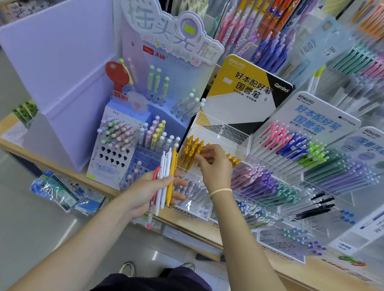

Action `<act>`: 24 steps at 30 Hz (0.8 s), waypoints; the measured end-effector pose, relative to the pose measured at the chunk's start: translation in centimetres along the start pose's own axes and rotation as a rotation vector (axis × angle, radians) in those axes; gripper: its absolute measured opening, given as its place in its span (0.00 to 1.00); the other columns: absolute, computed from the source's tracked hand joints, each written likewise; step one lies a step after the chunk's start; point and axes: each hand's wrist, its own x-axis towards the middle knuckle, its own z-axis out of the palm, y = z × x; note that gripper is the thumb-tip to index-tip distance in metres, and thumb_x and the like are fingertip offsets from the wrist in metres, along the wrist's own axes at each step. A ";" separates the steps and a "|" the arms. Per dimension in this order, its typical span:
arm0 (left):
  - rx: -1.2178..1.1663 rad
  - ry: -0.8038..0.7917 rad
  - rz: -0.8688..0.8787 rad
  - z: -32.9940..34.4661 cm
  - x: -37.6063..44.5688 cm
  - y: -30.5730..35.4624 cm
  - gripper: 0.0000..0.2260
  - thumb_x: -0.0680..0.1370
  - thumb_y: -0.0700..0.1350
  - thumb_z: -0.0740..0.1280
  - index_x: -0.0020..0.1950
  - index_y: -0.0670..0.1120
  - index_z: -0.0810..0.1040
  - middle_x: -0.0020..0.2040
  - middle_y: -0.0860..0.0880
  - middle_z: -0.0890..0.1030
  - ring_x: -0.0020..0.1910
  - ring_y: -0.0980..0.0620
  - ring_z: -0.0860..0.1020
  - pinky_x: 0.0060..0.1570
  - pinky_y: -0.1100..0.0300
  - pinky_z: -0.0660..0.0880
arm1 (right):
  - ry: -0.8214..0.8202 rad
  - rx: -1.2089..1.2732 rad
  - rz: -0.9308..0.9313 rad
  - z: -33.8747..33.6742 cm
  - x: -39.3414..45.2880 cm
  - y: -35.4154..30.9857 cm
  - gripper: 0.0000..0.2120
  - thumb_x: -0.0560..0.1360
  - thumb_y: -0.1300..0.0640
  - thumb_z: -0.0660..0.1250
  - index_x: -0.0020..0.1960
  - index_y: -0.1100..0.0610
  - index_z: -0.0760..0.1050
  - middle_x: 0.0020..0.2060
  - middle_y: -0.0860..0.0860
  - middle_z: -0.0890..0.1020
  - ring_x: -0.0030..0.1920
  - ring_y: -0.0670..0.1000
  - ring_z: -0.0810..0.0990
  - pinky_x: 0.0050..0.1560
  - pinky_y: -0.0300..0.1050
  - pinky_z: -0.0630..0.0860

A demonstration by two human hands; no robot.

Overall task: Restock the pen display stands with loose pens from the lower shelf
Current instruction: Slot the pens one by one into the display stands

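My left hand (pixel 149 192) grips a small bunch of loose pens (pixel 164 180): one red, two white and one yellow, held upright in front of the stands. My right hand (pixel 215 165) reaches into the clear acrylic display stand (pixel 224 130) under the yellow and black sign. Its curled fingers pinch a yellow pen among the row of yellow pens (pixel 191 149) standing there. The tip of that pen is hidden behind the fingers.
A blue and lilac stand (pixel 123 146) with pastel pens sits left of the acrylic one. Tiered rows of pink, blue, green and purple pens (pixel 305 159) fill the right. A lilac cardboard divider (pixel 58 61) stands far left. The wooden counter edge (pixel 199 233) runs below.
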 end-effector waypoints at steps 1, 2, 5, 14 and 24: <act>0.007 -0.010 -0.003 0.1 -0.1 0.1 0.13 0.82 0.42 0.62 0.66 0.39 0.74 0.53 0.41 0.85 0.40 0.44 0.85 0.40 0.54 0.83 | 0.011 0.004 0.002 -0.3 -0.1 -0.2 0.07 0.74 0.60 0.73 0.48 0.56 0.76 0.37 0.49 0.81 0.40 0.49 0.80 0.43 0.42 0.79; 0.019 -0.029 -0.004 0.3 -0.2 0.2 0.14 0.81 0.43 0.63 0.66 0.40 0.75 0.53 0.41 0.85 0.39 0.44 0.84 0.38 0.55 0.82 | 0.025 0.014 0.012 -0.6 -0.3 -0.5 0.06 0.75 0.59 0.73 0.46 0.56 0.76 0.36 0.49 0.80 0.38 0.48 0.79 0.41 0.40 0.78; 0.089 -0.100 0.003 0.7 -0.4 0.7 0.19 0.78 0.47 0.66 0.66 0.41 0.76 0.49 0.41 0.85 0.34 0.46 0.82 0.34 0.56 0.79 | -0.055 0.209 0.089 -1.8 -0.9 -1.8 0.09 0.80 0.56 0.67 0.46 0.61 0.79 0.34 0.53 0.81 0.31 0.47 0.77 0.33 0.39 0.74; 0.116 -0.092 -0.010 2.6 0.5 0.9 0.18 0.81 0.47 0.64 0.68 0.39 0.74 0.42 0.40 0.83 0.27 0.47 0.79 0.27 0.58 0.76 | -0.238 0.688 0.268 -4.8 -1.2 -2.9 0.06 0.80 0.66 0.64 0.50 0.62 0.80 0.38 0.55 0.82 0.33 0.48 0.78 0.33 0.38 0.74; 0.195 0.171 0.002 2.8 1.7 1.6 0.11 0.84 0.47 0.63 0.65 0.47 0.76 0.35 0.43 0.81 0.27 0.49 0.74 0.27 0.60 0.71 | 0.159 0.339 0.032 -7.2 0.2 -3.4 0.06 0.80 0.64 0.64 0.50 0.57 0.79 0.40 0.52 0.81 0.38 0.49 0.80 0.45 0.45 0.81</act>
